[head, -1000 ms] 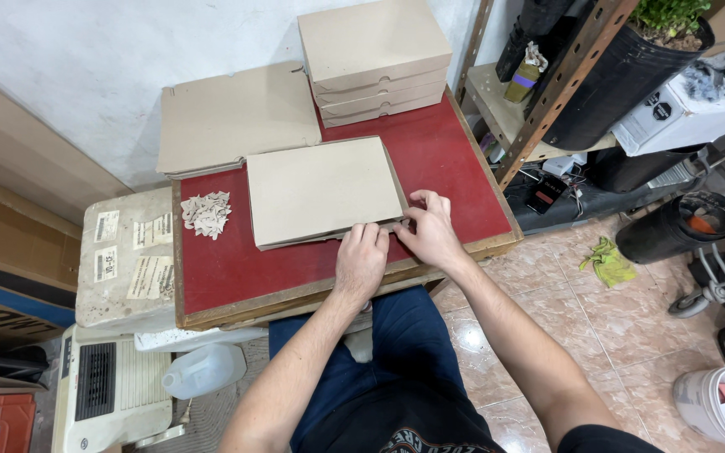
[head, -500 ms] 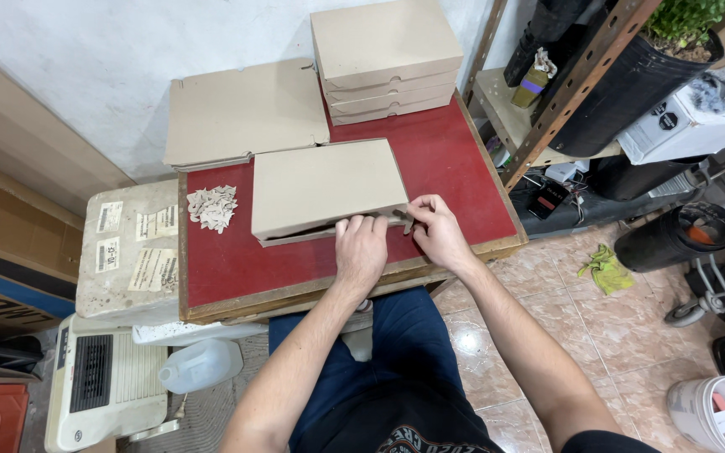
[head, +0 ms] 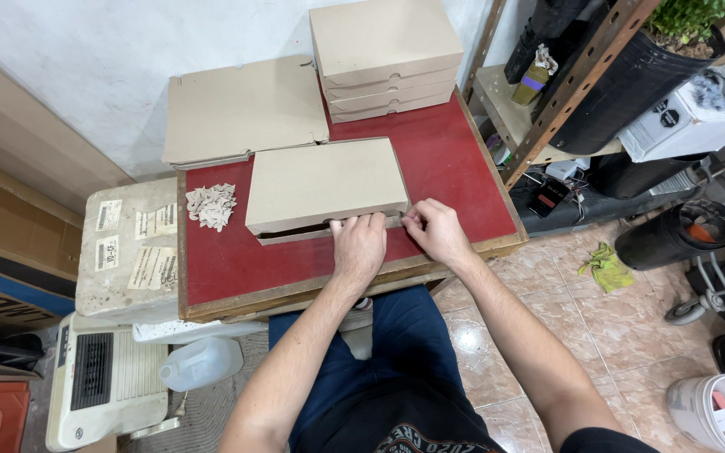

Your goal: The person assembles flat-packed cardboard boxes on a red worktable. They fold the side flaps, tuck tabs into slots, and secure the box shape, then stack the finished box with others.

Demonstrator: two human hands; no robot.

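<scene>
A flat brown cardboard box (head: 325,182) lies on the red table top (head: 463,159), its lid not quite down along the front edge. My left hand (head: 359,243) presses on that front edge, fingers curled on the flap. Just to its right, my right hand (head: 435,230) pinches the box's front right corner. A small heap of cardboard scraps (head: 211,204) lies left of the box.
A stack of closed brown boxes (head: 385,54) stands at the table's back right, and flat cardboard sheets (head: 245,109) lie at the back left. A metal shelf frame (head: 576,80) stands to the right. A white plastic jug (head: 201,363) and a white appliance (head: 106,386) sit on the floor at left.
Both hands have stayed on the box's front edge. The right hand has shifted slightly toward the corner; the box lid sits a little lower.
</scene>
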